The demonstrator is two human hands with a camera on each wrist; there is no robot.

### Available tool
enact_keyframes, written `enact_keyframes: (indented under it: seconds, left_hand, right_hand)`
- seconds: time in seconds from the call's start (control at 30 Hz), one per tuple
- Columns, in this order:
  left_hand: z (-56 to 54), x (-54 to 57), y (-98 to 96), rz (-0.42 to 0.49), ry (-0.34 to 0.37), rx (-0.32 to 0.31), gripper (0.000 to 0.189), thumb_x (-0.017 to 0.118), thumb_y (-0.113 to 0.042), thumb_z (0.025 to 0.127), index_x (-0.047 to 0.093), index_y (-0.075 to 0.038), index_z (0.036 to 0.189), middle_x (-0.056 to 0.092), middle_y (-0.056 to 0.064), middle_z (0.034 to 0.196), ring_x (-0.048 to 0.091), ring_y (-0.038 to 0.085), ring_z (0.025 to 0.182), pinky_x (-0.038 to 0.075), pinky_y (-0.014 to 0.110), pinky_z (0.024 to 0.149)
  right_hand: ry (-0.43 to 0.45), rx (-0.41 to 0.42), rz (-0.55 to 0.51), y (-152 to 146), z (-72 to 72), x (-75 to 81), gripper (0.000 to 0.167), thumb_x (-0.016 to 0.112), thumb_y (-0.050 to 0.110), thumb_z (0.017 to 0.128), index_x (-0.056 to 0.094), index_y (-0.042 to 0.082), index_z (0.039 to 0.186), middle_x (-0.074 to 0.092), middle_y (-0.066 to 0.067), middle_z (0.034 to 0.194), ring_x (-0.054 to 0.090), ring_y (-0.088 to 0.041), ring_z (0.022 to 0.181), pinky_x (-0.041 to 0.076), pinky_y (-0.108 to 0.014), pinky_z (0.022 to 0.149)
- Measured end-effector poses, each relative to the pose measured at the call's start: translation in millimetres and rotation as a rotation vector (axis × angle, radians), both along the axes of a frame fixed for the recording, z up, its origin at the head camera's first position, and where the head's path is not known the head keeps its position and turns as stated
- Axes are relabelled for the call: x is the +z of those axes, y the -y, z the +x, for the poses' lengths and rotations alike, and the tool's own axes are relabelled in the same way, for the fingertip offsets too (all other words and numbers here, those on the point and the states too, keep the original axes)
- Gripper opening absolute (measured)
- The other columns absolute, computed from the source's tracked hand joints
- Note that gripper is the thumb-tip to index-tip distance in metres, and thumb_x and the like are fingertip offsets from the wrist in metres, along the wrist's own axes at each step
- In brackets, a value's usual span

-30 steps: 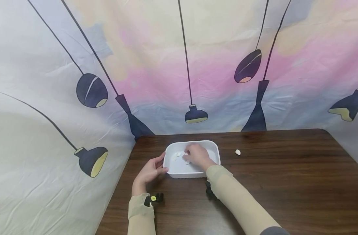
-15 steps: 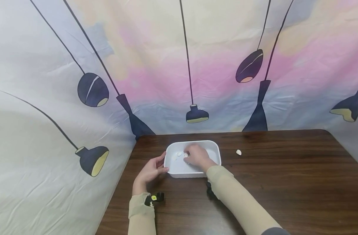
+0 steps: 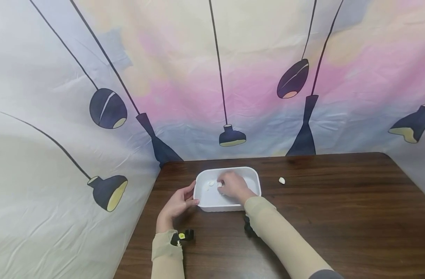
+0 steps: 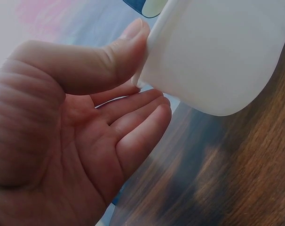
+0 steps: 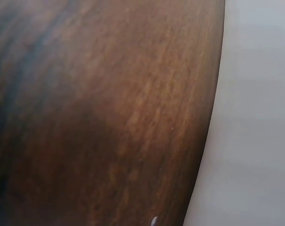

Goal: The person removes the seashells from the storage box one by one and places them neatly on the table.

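Note:
A white rectangular tray [image 3: 205, 199] stands at the back of the brown table. My left hand [image 3: 176, 203] grips its left end; in the left wrist view the thumb [image 4: 128, 42] presses on the rim, with the fingers behind and below it. My right hand [image 3: 234, 185] reaches inside the tray, pinching a small white piece [image 3: 219, 185] between thumb and forefinger. Another white piece [image 3: 211, 183] lies to its left on the tray's floor, with smaller bits nearby. The right wrist view shows only the table and the tray's wall [image 5: 255, 117], not the hand.
One more small white piece [image 3: 282, 180] lies on the table [image 3: 338, 209], right of the tray. A cloth printed with lamps [image 3: 232, 137] hangs behind the table and along its left side.
The right thumb and forefinger have closed around a white piece within the tray and shifted slightly. My left hand and the tray have stayed in place.

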State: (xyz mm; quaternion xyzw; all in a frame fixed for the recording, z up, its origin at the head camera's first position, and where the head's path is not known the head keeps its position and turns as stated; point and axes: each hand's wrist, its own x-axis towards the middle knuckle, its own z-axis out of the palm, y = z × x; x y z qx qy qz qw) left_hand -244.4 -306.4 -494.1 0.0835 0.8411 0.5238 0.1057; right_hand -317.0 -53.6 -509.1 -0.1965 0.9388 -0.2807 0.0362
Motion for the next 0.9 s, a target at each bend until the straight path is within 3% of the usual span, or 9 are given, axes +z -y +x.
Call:
enact_keyframes:
  seconds: [0.3, 0.57, 0.9]
  left_hand:
    - [-0.9, -2.1, 1.0, 0.008, -0.001, -0.001, 0.08, 0.079, -0.005, 0.096, 0.038, -0.001, 0.164, 0.038, 0.018, 0.168, 0.048, 0.036, 0.147, 0.043, 0.047, 0.116]
    - [-1.0, -3.1, 1.1, 0.005, -0.004, -0.002, 0.079, 0.078, -0.004, 0.096, 0.038, -0.002, 0.164, 0.039, 0.017, 0.168, 0.048, 0.036, 0.148, 0.043, 0.047, 0.116]
    - [-1.1, -3.2, 1.6, 0.014, -0.004, -0.008, 0.078, 0.077, -0.003, 0.097, 0.038, -0.001, 0.164, 0.038, 0.017, 0.169, 0.048, 0.036, 0.148, 0.042, 0.047, 0.117]
  right_hand:
    - [-0.032, 0.017, 0.012, -1.7, -1.1, -0.8, 0.039, 0.084, 0.024, 0.091, 0.077, 0.01, 0.126, 0.075, -0.001, 0.108, 0.067, -0.018, 0.099, 0.059, -0.038, 0.092]
    - [0.006, 0.003, -0.02, -3.5, 0.2, 0.1, 0.032, 0.084, 0.023, 0.092, 0.078, 0.009, 0.12, 0.075, -0.003, 0.11, 0.067, -0.02, 0.104, 0.058, -0.04, 0.098]
    - [0.02, -0.009, -0.049, -6.3, 0.3, 3.6, 0.036, 0.081, 0.021, 0.094, 0.075, 0.01, 0.128, 0.074, -0.004, 0.113, 0.067, -0.021, 0.105, 0.057, -0.039, 0.099]
